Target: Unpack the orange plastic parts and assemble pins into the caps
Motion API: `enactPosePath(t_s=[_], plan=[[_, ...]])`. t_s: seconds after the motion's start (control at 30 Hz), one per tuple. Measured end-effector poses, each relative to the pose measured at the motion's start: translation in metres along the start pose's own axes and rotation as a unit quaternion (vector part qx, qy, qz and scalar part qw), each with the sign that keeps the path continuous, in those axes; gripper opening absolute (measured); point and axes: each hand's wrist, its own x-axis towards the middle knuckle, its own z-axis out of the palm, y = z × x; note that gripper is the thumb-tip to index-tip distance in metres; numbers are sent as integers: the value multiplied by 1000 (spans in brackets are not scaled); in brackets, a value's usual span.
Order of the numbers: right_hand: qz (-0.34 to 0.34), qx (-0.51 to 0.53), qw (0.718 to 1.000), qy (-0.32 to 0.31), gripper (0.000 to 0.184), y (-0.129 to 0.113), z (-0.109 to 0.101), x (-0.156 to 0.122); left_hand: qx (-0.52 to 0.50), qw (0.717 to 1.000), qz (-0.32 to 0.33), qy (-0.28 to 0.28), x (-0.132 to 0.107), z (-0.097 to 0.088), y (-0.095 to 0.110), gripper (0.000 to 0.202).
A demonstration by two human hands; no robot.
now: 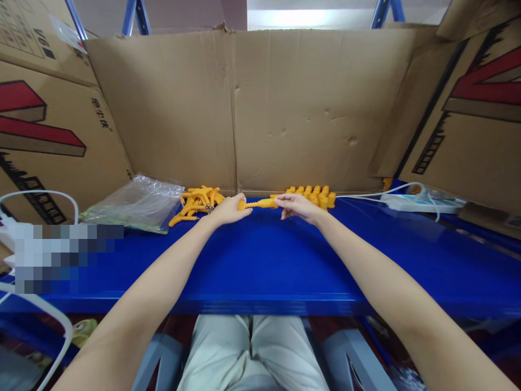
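Both my arms reach out over a blue table (260, 260). Between my hands I hold a long yellow plastic piece (260, 203), level above the table's far side. My left hand (230, 209) is closed round its left end. My right hand (297, 206) pinches its right end, with the other fingers curled. A loose heap of curved yellow parts (197, 203) lies just left of my left hand. A tidy row of blocky yellow parts (315, 195) stands just behind my right hand.
A dented cardboard wall (285, 108) closes off the back of the table, with printed cartons on both sides. A clear plastic bag (134, 203) lies at the left. A white power strip (419, 202) with cables sits at the right.
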Motion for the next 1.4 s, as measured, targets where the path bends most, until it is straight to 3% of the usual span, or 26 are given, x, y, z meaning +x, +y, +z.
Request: enactPosePath(t_s=[0.5, 1.4], plan=[[22, -4, 1000, -7, 17, -3, 4, -2, 4, 1000, 6, 1, 0, 0, -1, 30], [62, 48, 997, 22, 32, 1, 14, 3, 34, 999, -4, -17, -1, -1, 1, 32]])
